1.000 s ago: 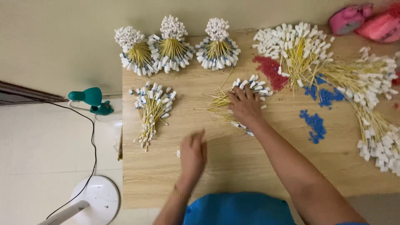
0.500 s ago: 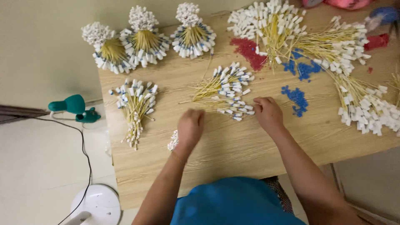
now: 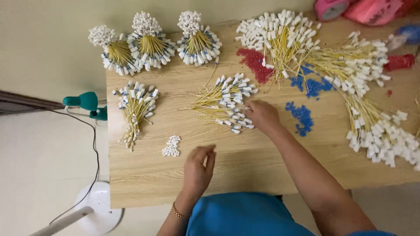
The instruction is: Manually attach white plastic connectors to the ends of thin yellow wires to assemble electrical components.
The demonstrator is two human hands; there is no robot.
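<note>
At centre of the pale wooden surface [image 3: 262, 166] | right hand [image 3: 261, 116] rests, fingers loosely curled, on fanned yellow wires with white-blue plugs [image 3: 225, 105], grip unclear | left hand [image 3: 199, 168] half-closed, empty, near small white connector pile [image 3: 171, 146] | judgement: pinch one wire near its plug, draw straight to avoid tangling.

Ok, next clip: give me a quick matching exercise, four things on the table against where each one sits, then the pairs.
Things:
1. small white heap of loose caps
2. red bead patch
3. three tied bundles
4. fanned yellow wires

Places:
A. along the table's far left edge
B. under the right hand
C. just left of the left hand
D. beside the big loose pile at the far middle

Pairs: 1-C, 2-D, 3-A, 4-B
</note>
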